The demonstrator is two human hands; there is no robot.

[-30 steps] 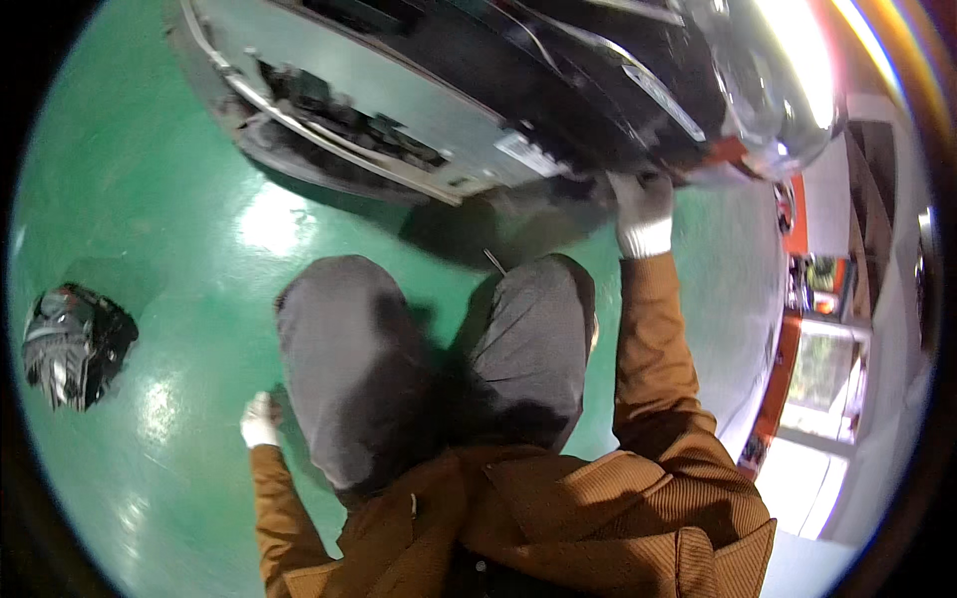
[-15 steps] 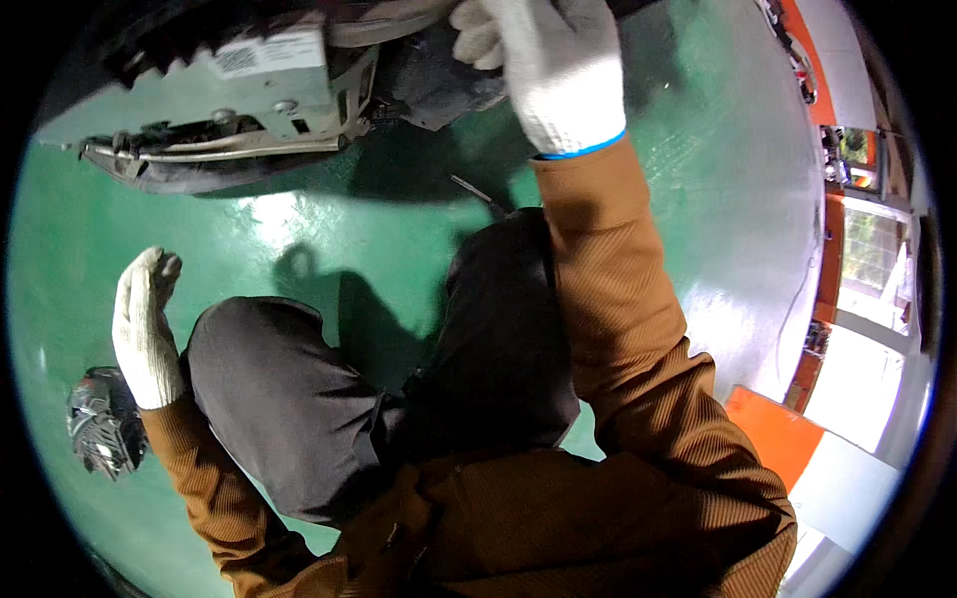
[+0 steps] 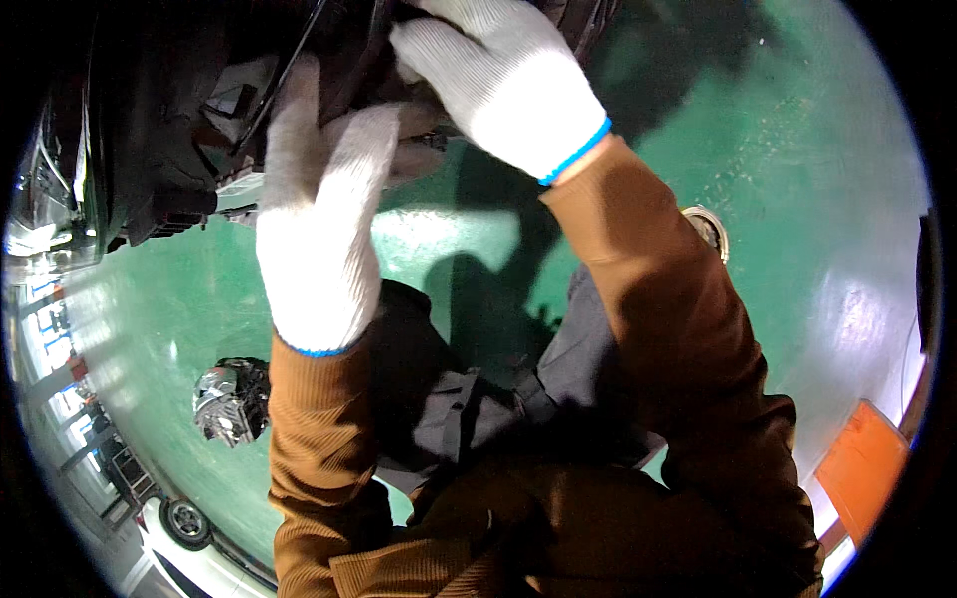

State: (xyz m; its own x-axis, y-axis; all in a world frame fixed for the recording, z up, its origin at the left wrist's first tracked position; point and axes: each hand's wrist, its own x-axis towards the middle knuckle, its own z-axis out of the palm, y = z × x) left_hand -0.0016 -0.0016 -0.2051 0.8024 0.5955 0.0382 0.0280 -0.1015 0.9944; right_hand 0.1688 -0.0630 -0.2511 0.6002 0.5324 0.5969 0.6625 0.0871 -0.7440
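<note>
Both my hands wear white knitted gloves with blue-edged cuffs and reach up to the dark front end of a vehicle [image 3: 150, 130]. My left hand [image 3: 321, 229] is open, its fingers stretched upward and apart, among the dark parts beside a thin black cable [image 3: 284, 75]. Whether it touches them I cannot tell. To its right and higher, my right hand [image 3: 508, 85] points left into the same dark area. Its fingers are partly cut off by the upper edge and lost in shadow, so any hold is hidden.
On the green floor [image 3: 797, 199] to my left lies a black and clear part like a headlamp [image 3: 232, 401]. A round metal-rimmed object [image 3: 706, 234] sits beyond my right forearm. An orange panel [image 3: 862, 463] stands at right, and a white car [image 3: 204, 558] at lower left.
My left hand has risen from beside my left knee to the vehicle, its fingers spreading. My right hand has turned leftward. The view has shifted, bringing the white car into sight.
</note>
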